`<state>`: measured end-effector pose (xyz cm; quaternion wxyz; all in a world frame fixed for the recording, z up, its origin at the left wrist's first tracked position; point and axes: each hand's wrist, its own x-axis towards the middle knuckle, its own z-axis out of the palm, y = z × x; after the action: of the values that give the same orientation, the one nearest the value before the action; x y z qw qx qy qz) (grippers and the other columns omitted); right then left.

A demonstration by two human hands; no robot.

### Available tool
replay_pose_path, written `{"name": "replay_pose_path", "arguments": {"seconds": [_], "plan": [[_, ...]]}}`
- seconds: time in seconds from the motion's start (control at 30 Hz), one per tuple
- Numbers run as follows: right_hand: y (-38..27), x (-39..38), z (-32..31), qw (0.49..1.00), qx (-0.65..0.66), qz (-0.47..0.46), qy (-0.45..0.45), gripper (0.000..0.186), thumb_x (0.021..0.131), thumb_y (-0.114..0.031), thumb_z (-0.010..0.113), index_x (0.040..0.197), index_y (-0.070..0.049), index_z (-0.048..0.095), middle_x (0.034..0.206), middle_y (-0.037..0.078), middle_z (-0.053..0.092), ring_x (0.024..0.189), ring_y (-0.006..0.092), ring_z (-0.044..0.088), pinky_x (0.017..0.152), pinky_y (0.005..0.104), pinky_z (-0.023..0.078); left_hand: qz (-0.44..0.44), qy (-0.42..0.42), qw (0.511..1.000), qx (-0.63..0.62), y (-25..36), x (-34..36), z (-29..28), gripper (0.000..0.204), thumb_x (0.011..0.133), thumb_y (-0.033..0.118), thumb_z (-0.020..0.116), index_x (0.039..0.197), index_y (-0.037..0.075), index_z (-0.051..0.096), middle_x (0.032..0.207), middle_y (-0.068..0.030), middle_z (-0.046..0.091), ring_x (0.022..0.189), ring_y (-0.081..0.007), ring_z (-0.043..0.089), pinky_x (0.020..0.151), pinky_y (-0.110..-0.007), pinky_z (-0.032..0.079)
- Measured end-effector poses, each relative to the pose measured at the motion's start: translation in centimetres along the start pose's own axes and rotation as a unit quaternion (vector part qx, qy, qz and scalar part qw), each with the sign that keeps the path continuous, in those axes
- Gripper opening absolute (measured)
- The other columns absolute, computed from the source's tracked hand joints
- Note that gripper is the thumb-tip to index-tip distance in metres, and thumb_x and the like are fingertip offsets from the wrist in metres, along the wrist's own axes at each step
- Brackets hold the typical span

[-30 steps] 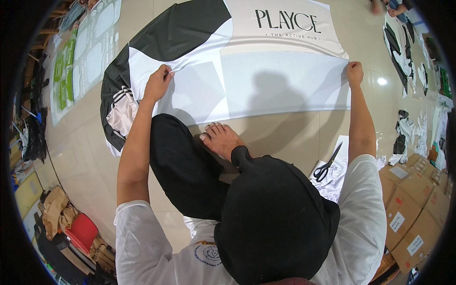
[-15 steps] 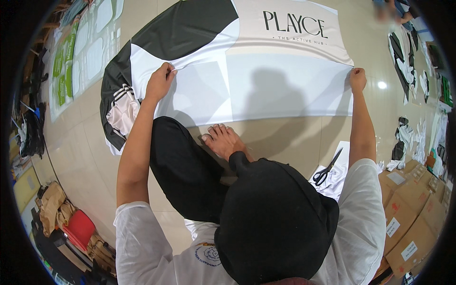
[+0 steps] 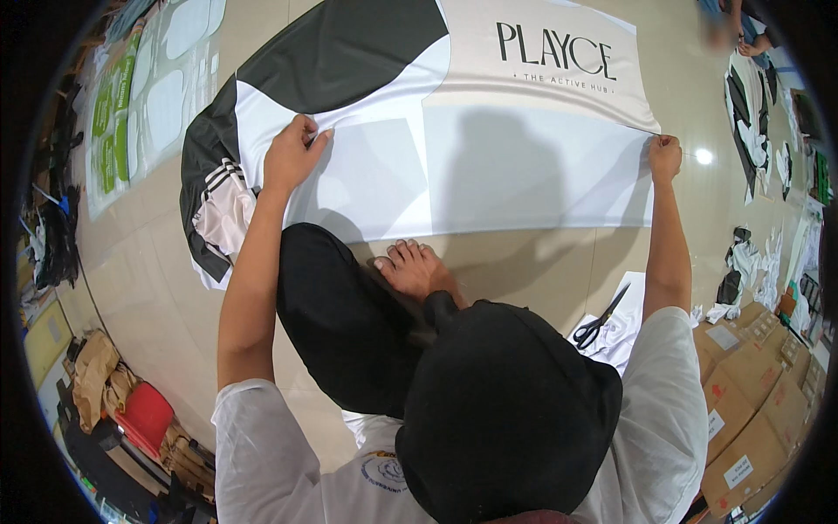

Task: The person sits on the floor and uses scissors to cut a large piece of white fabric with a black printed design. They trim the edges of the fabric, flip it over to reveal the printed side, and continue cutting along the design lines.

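Spread on the floor in front of me is a large thin fabric panel, with a beige printed part point(image 3: 541, 65), a dark grey part point(image 3: 349, 52) and a plain white part point(image 3: 401, 210) along the near side. My left hand point(image 3: 292, 157) is closed on the fabric near the white band below the dark grey shape, its thumb a little apart from the curled fingers. At the panel's right end, my right hand point(image 3: 665, 157) pinches the corner where the beige part meets the white. Between them the fabric lies stretched, with my shadow across it.
Black-handled scissors point(image 3: 602, 319) lie on white cloth scraps point(image 3: 615, 336) by my right arm. My bare foot point(image 3: 415, 266) rests close to the fabric's near edge. Cardboard boxes point(image 3: 742, 384) stand at the right; a clear printed sheet point(image 3: 161, 105) lies far left. Another person's hands point(image 3: 755, 44) show far right.
The view has shifted slightly, so the fabric sits a little lower. My left thumb has lifted slightly away from the fingers. The right hand keeps its pinch on the corner.
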<state>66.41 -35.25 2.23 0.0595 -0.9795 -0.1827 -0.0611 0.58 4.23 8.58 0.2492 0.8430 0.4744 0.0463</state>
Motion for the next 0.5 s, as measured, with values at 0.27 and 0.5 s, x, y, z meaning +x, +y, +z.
{"name": "replay_pose_path", "arguments": {"seconds": [0.27, 0.5], "plan": [[-9.6, 5.6, 1.5, 0.939, 0.144, -0.312, 0.011, 0.043, 0.106, -0.029, 0.063, 0.146, -0.015, 0.067, 0.153, 0.027, 0.06, 0.142, 0.0467, 0.055, 0.117, 0.0524, 0.047, 0.16, 0.138, 0.977, 0.002, -3.3, 11.2, 0.9, 0.053, 0.107, 0.029, 0.066, 0.154, 0.007, 0.056, 0.159, -0.0257, 0.053, 0.146, -0.0479, 0.049, 0.122, -0.051, 0.041], [-14.1, 11.4, 5.7, 0.964, 0.044, -0.249, -0.084, 0.075, 0.106, -0.065, 0.05, 0.168, -0.023, 0.046, 0.171, 0.03, 0.038, 0.156, 0.051, 0.039, 0.127, 0.0565, 0.035, 0.035, 0.067, 0.982, 0.175, -6.0, 18.9, 1.6, 0.083, 0.105, 0.073, 0.049, 0.174, 0.032, 0.03, 0.181, -0.0152, 0.024, 0.166, -0.045, 0.02, 0.131, -0.067, 0.02]]}}
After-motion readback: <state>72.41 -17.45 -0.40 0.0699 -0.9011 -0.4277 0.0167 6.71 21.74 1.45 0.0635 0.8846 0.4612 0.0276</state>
